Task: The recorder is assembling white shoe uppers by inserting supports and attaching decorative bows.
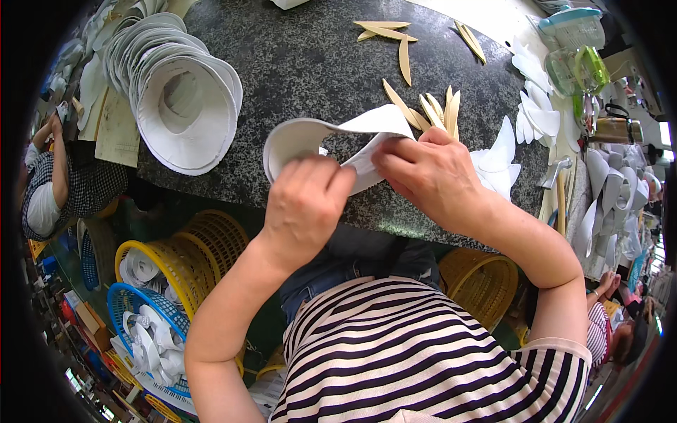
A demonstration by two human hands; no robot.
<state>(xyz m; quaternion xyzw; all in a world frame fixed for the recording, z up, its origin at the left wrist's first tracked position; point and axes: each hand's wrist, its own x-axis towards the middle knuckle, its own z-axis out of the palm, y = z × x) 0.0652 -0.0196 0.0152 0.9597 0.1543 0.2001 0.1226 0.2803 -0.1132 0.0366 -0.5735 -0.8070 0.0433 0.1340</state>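
Above the near edge of the dark speckled table, I hold a white, stiff, loop-shaped piece. My left hand is closed on its lower left side, with the fingers curled into the loop. My right hand pinches its right end, where its edges come together. The fingertips of both hands are partly hidden. Just beyond my right hand lie several tan pointed strips. White leaf-shaped pieces lie right of that hand. A nested stack of similar white loops rests at the table's left.
Below the table's left side stand a yellow basket and a blue basket holding white pieces. Another yellow basket stands at the right, below a hammer. Other people sit at far left and far right.
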